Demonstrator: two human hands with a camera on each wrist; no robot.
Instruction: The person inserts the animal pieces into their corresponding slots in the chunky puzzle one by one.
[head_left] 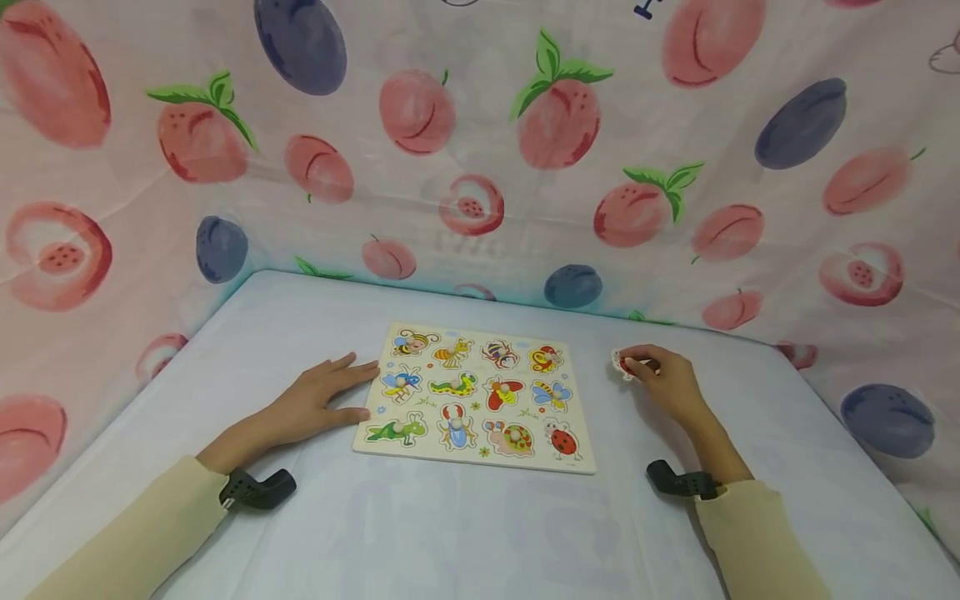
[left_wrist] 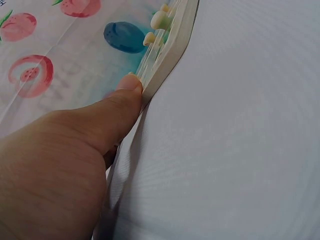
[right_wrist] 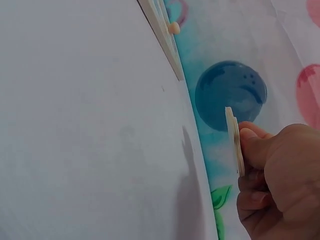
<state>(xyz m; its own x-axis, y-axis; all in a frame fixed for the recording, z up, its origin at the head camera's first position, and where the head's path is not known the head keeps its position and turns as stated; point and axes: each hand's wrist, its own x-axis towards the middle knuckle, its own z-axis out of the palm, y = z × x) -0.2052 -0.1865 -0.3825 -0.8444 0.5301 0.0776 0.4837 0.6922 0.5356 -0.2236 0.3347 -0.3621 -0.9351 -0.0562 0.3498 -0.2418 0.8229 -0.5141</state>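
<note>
A wooden peg puzzle board [head_left: 480, 457] with insect pictures lies on the table. My left hand [head_left: 315, 404] is spread on the cloth, with its fingertips and thumb at the board's left edge. In the left wrist view the thumb [left_wrist: 117, 110] presses against the board's side [left_wrist: 167, 60]. To the right of the board, my right hand [head_left: 667, 379] pinches a small red puzzle piece [head_left: 622, 364] with a white border. The right wrist view has that thin wooden piece [right_wrist: 234, 142] edge-on, raised over the table, its knob hidden by the fingers.
Most pictures on the board carry small knobs; the ladybug picture [head_left: 562, 442] at the lower right shows none. White cloth [head_left: 450, 542] covers the table. Behind it hangs a fruit-print curtain [head_left: 495, 108]. Each wrist wears a black camera band [head_left: 258, 490].
</note>
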